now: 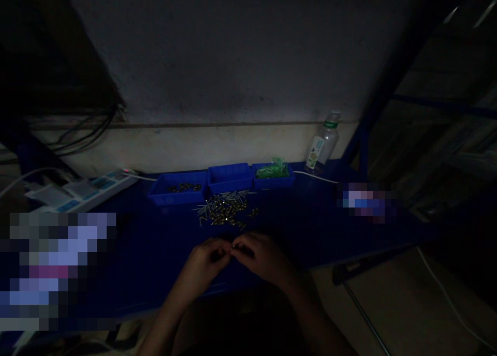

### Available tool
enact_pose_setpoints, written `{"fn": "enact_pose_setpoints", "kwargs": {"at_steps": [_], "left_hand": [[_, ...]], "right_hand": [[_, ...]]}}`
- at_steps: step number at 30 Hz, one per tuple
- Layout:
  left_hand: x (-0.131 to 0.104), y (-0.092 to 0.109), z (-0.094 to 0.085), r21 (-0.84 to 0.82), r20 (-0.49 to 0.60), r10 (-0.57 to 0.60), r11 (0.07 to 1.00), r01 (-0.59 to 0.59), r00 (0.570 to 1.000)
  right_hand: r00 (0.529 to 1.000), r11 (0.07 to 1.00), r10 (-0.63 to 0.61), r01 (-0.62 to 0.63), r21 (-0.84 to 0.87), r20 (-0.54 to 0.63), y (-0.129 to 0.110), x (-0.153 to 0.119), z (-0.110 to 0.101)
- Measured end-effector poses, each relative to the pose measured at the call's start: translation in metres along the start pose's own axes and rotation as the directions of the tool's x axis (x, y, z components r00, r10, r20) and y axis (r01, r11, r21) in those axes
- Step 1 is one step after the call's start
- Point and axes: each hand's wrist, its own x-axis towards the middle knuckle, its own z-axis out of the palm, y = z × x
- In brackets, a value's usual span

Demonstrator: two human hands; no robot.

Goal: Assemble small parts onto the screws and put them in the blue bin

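Observation:
Near the front edge of the blue table, my left hand (210, 254) and my right hand (261, 255) meet fingertip to fingertip. A small brass-coloured metal piece (233, 247) shows at the right fingertips, mostly hidden by them. My left thumb and fingers are pinched together against it; whether they hold a second part cannot be seen. Just beyond the hands lies a loose pile of small brass-coloured metal pieces (227, 212). Thin silvery pins (237, 195) lie along its far side, several of them fanned out to the left.
Behind the pile stand a blue bin (155, 190) with brass-coloured pieces, a middle blue bin (230, 182), and a blue bin (276, 182) holding green plastic (274, 168). A clear bottle (327, 144) stands back right. A power strip (101, 190) with cables lies left. Blurred patches cover both sides.

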Motion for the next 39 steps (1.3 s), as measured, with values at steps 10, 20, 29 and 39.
{"fn": "enact_pose_setpoints", "kwargs": {"at_steps": [10, 20, 29, 39], "left_hand": [[-0.003, 0.003, -0.004, -0.106, -0.032, -0.036, 0.994, 0.033, 0.999], [-0.006, 0.001, -0.003, -0.067, -0.017, 0.039, 0.997, -0.04, 0.999], [-0.008, 0.005, 0.002, -0.036, -0.016, 0.017, 0.999, -0.018, 1.0], [0.048, -0.026, -0.081, 0.332, -0.339, -0.03, 0.931, 0.15, 0.94]], "right_hand": [[0.998, 1.0, 0.013, -0.012, 0.006, -0.068, 0.0, -0.001, 0.0], [0.999, 0.996, 0.023, -0.02, -0.085, 0.037, 0.005, 0.001, 0.004], [0.999, 0.993, 0.03, -0.026, 0.116, -0.032, 0.003, 0.0, 0.0], [0.981, 0.989, 0.14, -0.133, 0.061, -0.137, 0.013, 0.002, 0.006]]}}
